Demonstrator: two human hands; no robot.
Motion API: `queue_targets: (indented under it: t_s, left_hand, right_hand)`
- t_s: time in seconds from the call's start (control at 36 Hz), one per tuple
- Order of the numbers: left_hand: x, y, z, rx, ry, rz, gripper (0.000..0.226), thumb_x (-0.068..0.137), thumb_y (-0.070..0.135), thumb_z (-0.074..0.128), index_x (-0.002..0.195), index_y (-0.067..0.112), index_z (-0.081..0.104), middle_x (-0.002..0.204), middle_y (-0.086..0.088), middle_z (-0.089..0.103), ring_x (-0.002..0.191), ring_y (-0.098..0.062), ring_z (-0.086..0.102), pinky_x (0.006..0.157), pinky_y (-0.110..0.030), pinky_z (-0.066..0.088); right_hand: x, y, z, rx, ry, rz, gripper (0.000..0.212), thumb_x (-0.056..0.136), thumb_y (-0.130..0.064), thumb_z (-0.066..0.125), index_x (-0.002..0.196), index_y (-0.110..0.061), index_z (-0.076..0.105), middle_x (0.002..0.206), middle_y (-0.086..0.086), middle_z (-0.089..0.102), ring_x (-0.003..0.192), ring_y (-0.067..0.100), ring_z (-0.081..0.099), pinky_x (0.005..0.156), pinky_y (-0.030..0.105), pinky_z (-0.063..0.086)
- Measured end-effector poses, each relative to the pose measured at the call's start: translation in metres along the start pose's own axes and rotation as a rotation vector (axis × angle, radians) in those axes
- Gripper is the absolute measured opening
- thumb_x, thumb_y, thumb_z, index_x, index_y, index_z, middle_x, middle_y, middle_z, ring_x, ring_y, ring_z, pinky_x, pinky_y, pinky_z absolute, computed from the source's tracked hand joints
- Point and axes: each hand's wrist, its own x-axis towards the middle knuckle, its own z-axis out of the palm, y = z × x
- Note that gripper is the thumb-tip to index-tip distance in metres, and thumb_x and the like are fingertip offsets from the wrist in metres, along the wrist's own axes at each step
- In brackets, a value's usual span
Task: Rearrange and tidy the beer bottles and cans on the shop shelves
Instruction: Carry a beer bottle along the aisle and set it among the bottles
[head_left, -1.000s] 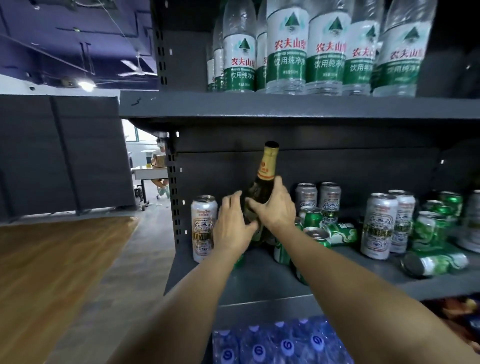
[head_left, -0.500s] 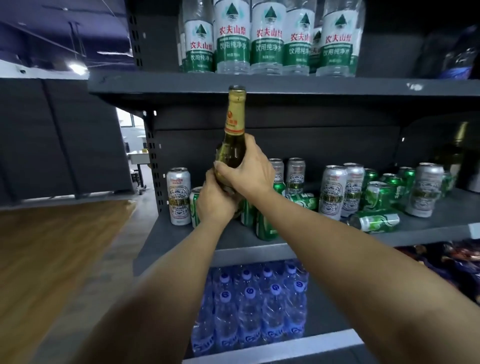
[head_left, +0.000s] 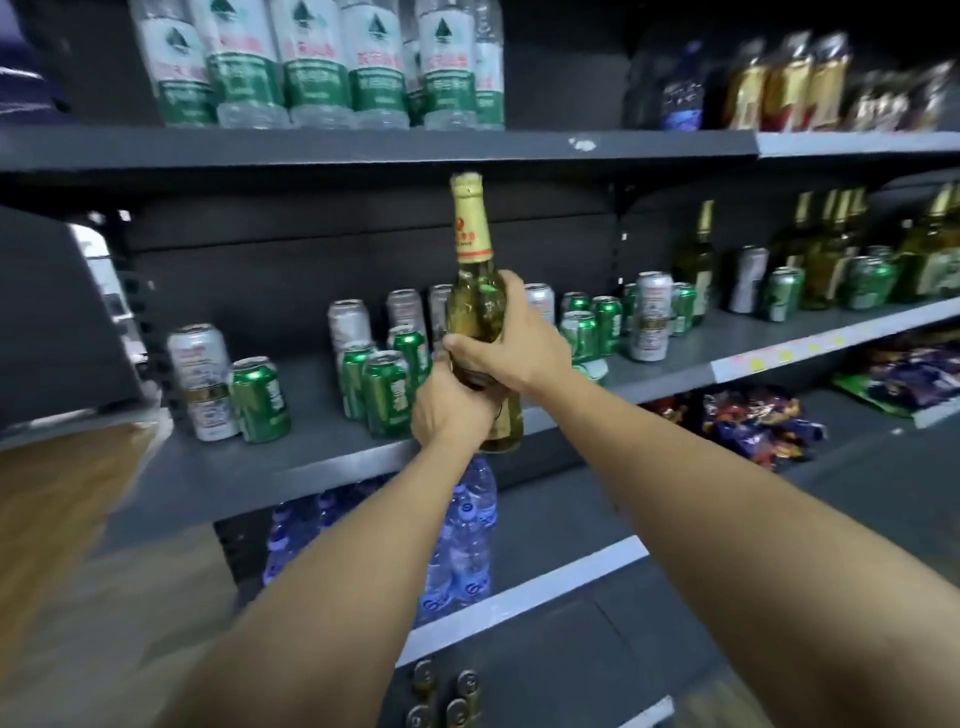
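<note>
Both hands hold one beer bottle (head_left: 477, 306) up in the air, in front of the middle shelf (head_left: 332, 457). The right hand (head_left: 511, 345) wraps around the fat part of the glass, with the thumb in front. The left hand (head_left: 451, 410) grips lower down, near the bottom, at about 7 o'clock from the right hand. The bottle stands almost straight up, and its gold top (head_left: 467, 187) is very near the edge of the upper shelf (head_left: 363, 148). If the bottle goes up any more, I think the top could bump that shelf and the glass could slip. Below and behind the bottle stand green cans (head_left: 387, 392) and silver cans (head_left: 200, 379), close together. At 9 o'clock from the bottle, one silver can and one green can (head_left: 258, 400) stand side by side near the shelf's left end. At 3 o'clock, far along the shelf, more beer bottles (head_left: 826, 254) stand in a bunch, so that may be where this one belongs. If the bottle swings low on the way there, it could knock the cans over like dominoes, and some could roll off the front. Glass is smooth and heavy, so a loose grip could let it drop and break. Big water bottles (head_left: 317, 62) stand on the upper shelf, and smaller water bottles (head_left: 467, 545) sit on the shelf below.
</note>
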Motion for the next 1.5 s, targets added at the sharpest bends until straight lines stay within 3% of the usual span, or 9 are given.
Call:
queue_targets:
  t_s: [0.08,0.25,0.36,0.47,0.64,0.81,1.0,1.25,1.5]
  left_hand:
    - [-0.016,0.013,0.039,-0.001,-0.11,0.019,0.053,0.078,0.042,0.065,0.125,0.025,0.048,0.114,-0.009,0.064,0.107,-0.034,0.06,0.078,-0.035,0.046]
    - [-0.03,0.048,0.114,-0.005,-0.268,0.073,0.045,0.079,0.046,0.063,0.119,0.03,0.049,0.113,-0.006,0.064,0.104,-0.032,0.061,0.074,-0.033,0.045]
    - [-0.029,0.076,0.16,-0.037,-0.339,0.117,0.044,0.077,0.048,0.065,0.115,0.031,0.051,0.105,-0.006,0.066,0.098,-0.033,0.063,0.071,-0.033,0.047]
    - [-0.017,0.105,0.207,-0.074,-0.392,0.121,0.045,0.078,0.047,0.065,0.117,0.028,0.053,0.108,-0.008,0.066,0.102,-0.034,0.062,0.079,-0.036,0.049]
    - [0.019,0.148,0.276,-0.139,-0.452,0.168,0.039,0.078,0.044,0.065,0.111,0.026,0.054,0.103,-0.004,0.066,0.096,-0.032,0.063,0.068,-0.031,0.045]
    - [0.056,0.19,0.351,-0.225,-0.504,0.223,0.036,0.082,0.04,0.063,0.114,0.026,0.053,0.104,-0.005,0.065,0.098,-0.031,0.063,0.084,-0.039,0.053]
    - [0.062,0.237,0.429,-0.165,-0.578,0.258,0.046,0.082,0.045,0.065,0.122,0.029,0.049,0.113,-0.005,0.063,0.104,-0.03,0.061,0.074,-0.032,0.044]
    - [0.05,0.307,0.539,-0.16,-0.571,0.297,0.051,0.078,0.045,0.067,0.123,0.027,0.049,0.115,-0.006,0.065,0.106,-0.033,0.06,0.079,-0.035,0.047]
    - [0.044,0.384,0.646,-0.212,-0.446,0.248,0.047,0.081,0.046,0.062,0.122,0.028,0.05,0.111,-0.007,0.065,0.103,-0.033,0.061,0.083,-0.038,0.051]
  right_hand:
    - [-0.014,0.037,-0.024,-0.078,0.008,0.113,0.087,0.079,-0.053,0.068,0.144,-0.02,0.021,0.126,0.004,0.057,0.11,0.031,0.058,0.081,0.038,0.045]
    - [-0.027,0.106,-0.07,-0.131,0.082,0.305,0.07,0.077,-0.057,0.069,0.125,-0.016,0.037,0.123,0.004,0.058,0.113,0.028,0.056,0.08,0.034,0.04]
    - [-0.02,0.148,-0.099,-0.173,0.162,0.345,0.067,0.075,-0.058,0.071,0.12,-0.018,0.04,0.117,0.003,0.061,0.109,0.027,0.058,0.078,0.035,0.044]
    - [-0.002,0.19,-0.123,-0.222,0.222,0.393,0.076,0.074,-0.061,0.07,0.132,-0.023,0.038,0.12,0.004,0.063,0.111,0.028,0.059,0.083,0.037,0.049]
    - [0.043,0.251,-0.15,-0.305,0.298,0.427,0.081,0.075,-0.063,0.067,0.136,-0.021,0.034,0.122,0.006,0.063,0.112,0.029,0.059,0.086,0.039,0.05]
    - [0.087,0.313,-0.177,-0.305,0.349,0.527,0.069,0.075,-0.064,0.067,0.115,-0.015,0.041,0.115,0.007,0.062,0.107,0.029,0.06,0.076,0.035,0.045]
    - [0.107,0.385,-0.223,-0.366,0.37,0.578,0.071,0.073,-0.067,0.068,0.115,-0.015,0.042,0.111,0.006,0.064,0.101,0.028,0.062,0.075,0.037,0.05]
    - [0.126,0.494,-0.296,-0.377,0.416,0.549,0.073,0.071,-0.067,0.069,0.115,-0.015,0.042,0.108,0.007,0.065,0.098,0.028,0.063,0.074,0.037,0.051]
    - [0.157,0.598,-0.377,-0.312,0.389,0.433,0.078,0.07,-0.065,0.071,0.122,-0.014,0.043,0.105,0.007,0.066,0.095,0.028,0.063,0.07,0.033,0.047]
